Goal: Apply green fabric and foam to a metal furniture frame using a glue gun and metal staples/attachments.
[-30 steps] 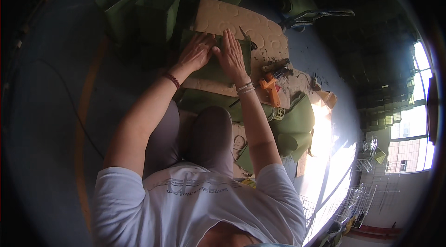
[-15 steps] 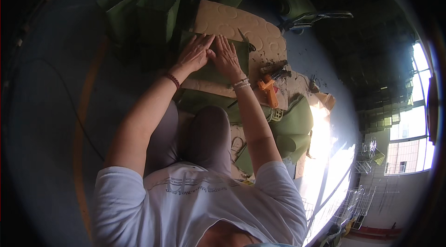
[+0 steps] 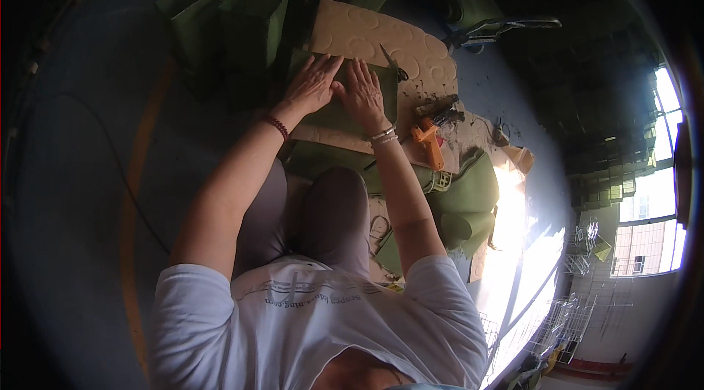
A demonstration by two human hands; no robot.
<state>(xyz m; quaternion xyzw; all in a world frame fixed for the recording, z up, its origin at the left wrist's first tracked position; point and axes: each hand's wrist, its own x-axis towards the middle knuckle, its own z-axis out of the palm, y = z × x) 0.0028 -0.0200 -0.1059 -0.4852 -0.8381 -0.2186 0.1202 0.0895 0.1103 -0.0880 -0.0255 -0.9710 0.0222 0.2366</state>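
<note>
The green panel is laid on the tan embossed mat. It is covered by the left hand and right hand, both flat, fingers extended, nothing gripped, apparently so it is kept steady. The scissors and orange glue gun are placed rightward, presumably within easy reach.

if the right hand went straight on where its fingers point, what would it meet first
Probably the tan sheet embossed with circles, just beyond the far edge of the flat dark green panel under the right hand. Depth there is hard to judge from this single view.
</note>
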